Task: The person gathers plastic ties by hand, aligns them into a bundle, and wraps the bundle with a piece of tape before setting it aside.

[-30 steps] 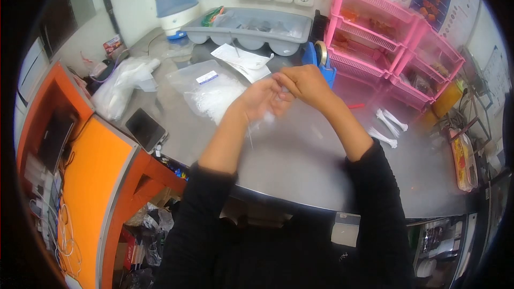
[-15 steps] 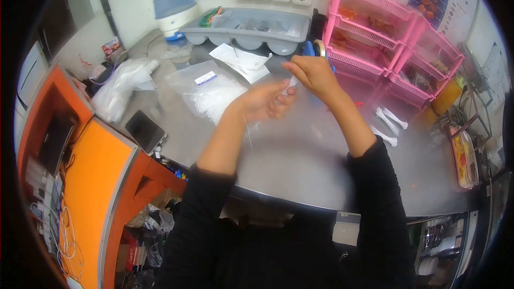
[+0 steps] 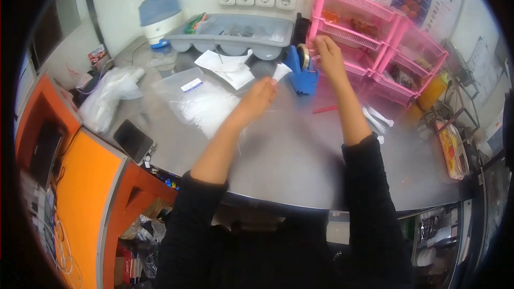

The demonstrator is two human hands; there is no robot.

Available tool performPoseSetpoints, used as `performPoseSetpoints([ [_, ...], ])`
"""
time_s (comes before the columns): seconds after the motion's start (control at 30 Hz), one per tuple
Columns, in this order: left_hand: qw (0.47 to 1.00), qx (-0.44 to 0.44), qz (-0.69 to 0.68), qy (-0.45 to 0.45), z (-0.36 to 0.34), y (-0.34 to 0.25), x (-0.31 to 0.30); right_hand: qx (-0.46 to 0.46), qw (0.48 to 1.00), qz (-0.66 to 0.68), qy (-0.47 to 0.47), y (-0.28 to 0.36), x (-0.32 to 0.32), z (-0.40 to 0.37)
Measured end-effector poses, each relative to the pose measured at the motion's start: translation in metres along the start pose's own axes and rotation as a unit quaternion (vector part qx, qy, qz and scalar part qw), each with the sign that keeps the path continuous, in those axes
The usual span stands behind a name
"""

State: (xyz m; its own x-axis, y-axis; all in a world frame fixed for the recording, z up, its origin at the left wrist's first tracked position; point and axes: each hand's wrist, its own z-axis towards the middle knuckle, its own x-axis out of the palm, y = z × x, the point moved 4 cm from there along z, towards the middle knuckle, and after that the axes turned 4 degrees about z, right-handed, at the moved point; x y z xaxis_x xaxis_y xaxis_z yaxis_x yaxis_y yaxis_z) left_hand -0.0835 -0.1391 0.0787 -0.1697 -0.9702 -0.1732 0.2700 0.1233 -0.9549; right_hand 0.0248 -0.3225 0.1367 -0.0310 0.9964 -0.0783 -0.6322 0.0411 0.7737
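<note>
My left hand (image 3: 258, 100) is closed around a slim white bundle (image 3: 281, 71), whose flared top end sticks up out of the fingers. Raised beside the tape dispenser (image 3: 303, 80), my right hand (image 3: 329, 56) has its fingers pinched together. What lies between those fingertips, if anything, is too small to make out. The dispenser is blue and carries a roll of tape. Left of my left hand is a clear plastic bag (image 3: 174, 86) with loose thin white strips (image 3: 206, 108) in and around it. Similar white bundles (image 3: 378, 119) lie on the metal table to the right.
A grey tray (image 3: 230, 43) stands at the back, near white papers (image 3: 227, 67). Pink stacked baskets (image 3: 356, 40) fill the back right. A red strip-like object (image 3: 325, 109) lies before them. A phone (image 3: 134, 140) rests at the table's left edge (image 3: 243, 199).
My hands have come apart. The right moved up and right, away from the white bundle, to beside the tape dispenser; the left keeps the bundle, whose flared end now shows. The view shifted slightly.
</note>
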Motion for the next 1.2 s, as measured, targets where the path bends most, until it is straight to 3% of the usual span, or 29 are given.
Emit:
performPoseSetpoints([
  [0.03,0.999,0.034,0.035,-0.023,0.003,0.002,-0.002,-0.009,0.994,-0.106,-0.009,-0.033,-0.025,0.012],
  [0.13,0.985,0.101,0.116,-0.076,0.007,0.006,-0.006,0.159,0.907,-0.373,0.115,-0.065,-0.038,0.009],
  [0.23,0.977,0.108,0.154,-0.098,0.008,0.007,-0.009,0.374,0.9,-0.22,0.047,-0.06,-0.026,-0.01],
  [0.43,0.967,0.127,0.195,-0.108,0.009,0.009,-0.013,0.464,0.866,-0.178,0.047,-0.06,-0.019,-0.003],
  [0.57,0.97,0.131,0.174,-0.11,0.011,0.015,-0.012,0.486,0.866,-0.12,0.02,-0.088,-0.024,0.008],
  [0.67,0.967,0.146,0.168,-0.121,0.014,0.018,-0.013,0.384,0.911,0.126,-0.078,-0.042,-0.015,-0.017],
  [0.8,0.976,0.123,0.142,-0.11,0.012,0.016,-0.013,0.284,0.919,0.247,-0.114,-0.049,-0.017,-0.052],
  [0.97,0.982,0.106,0.121,-0.098,0.012,0.016,-0.01,0.302,0.919,0.184,-0.176,-0.068,-0.008,-0.071],
  [1.2,0.988,0.097,0.087,-0.087,0.016,0.024,-0.009,0.336,0.918,0.092,-0.191,-0.079,-0.004,-0.071],
])
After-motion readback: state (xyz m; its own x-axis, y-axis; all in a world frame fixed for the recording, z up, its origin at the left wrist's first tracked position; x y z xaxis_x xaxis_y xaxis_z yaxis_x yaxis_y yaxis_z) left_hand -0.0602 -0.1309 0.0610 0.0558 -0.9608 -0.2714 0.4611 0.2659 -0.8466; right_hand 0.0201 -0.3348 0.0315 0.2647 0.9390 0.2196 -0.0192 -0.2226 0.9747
